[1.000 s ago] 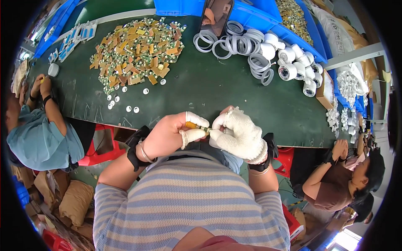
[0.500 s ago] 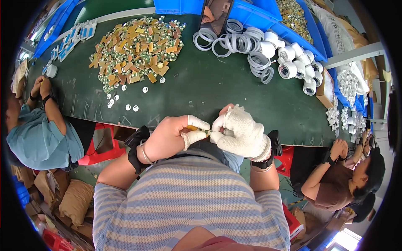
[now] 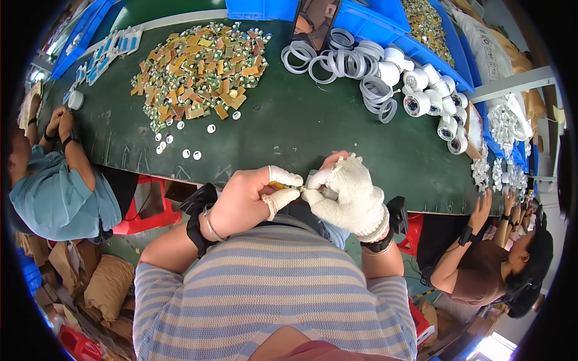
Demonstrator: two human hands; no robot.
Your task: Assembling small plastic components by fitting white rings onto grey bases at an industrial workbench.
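Near the front edge of the green table, my two hands meet before my body. My left hand [image 3: 244, 195], with white coverings on thumb and forefinger, is closed in a pinch on a small circuit board [image 3: 278, 185] with a yellowish patch. Against the board's right end, the gloved fingers of my right hand [image 3: 352, 201] are pressed together. A small pale piece seems to sit between them, mostly hidden by the white knit glove. Beyond my hands lies a heap of similar circuit boards [image 3: 201, 72], with several round white discs [image 3: 211, 129] at its near side.
Grey-white rings [image 3: 346, 63] and white camera-like housings [image 3: 415, 103] lie at the far right, beside blue bins [image 3: 367, 21]. A dark-screened device [image 3: 314, 24] stands behind the rings. Co-workers sit at left [image 3: 60, 192] and right [image 3: 481, 271]; red stools [image 3: 147, 207] stand under the table.
My hands keep their pinch, with the right one turned slightly. The co-worker on the right has reached forward toward the white parts. The whole view has shifted a little.
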